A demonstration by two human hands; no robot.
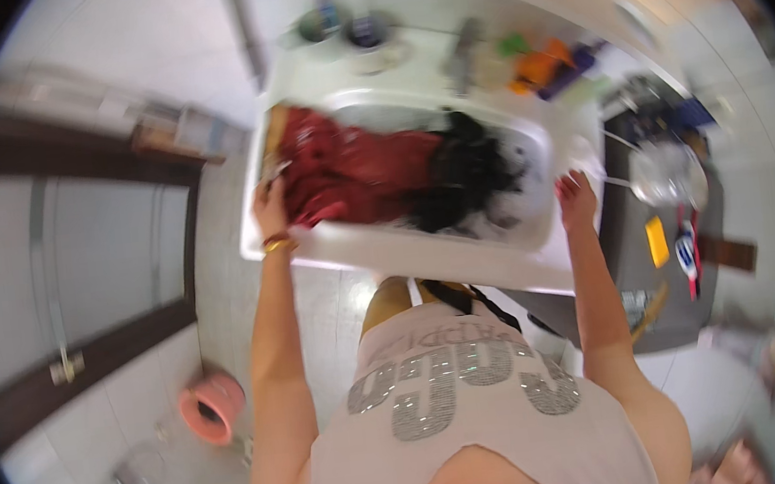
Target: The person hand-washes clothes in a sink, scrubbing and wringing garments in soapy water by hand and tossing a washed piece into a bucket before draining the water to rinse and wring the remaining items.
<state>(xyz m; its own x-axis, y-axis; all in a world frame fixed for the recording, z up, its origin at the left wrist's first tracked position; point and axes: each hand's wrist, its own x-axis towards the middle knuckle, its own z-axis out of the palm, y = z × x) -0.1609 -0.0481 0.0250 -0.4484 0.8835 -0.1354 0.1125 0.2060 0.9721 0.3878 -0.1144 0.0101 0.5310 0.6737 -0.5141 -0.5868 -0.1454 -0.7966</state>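
A white sink (431, 255) lies before me, with dark red wet fabric (365, 166) in its left part and up over the left rim. Black fabric (468, 166) lies beside it on the right, in soapy water. At the left rim my left hand (270, 208) touches or nearly touches the red fabric; a small pale thing shows at its fingertips, too blurred to tell whether it is held. My right hand (575, 197) is over the sink's right rim with fingers curled, near a whitish blurred thing; whether it holds anything is unclear.
Behind the basin stand a faucet (466, 56), cups (365, 32) and an orange item (542, 66). To the right, a dark surface (615, 246) bears a clear plastic container (667, 173), a yellow item (657, 242) and dark cloth. A pink bin (214, 409) stands at lower left.
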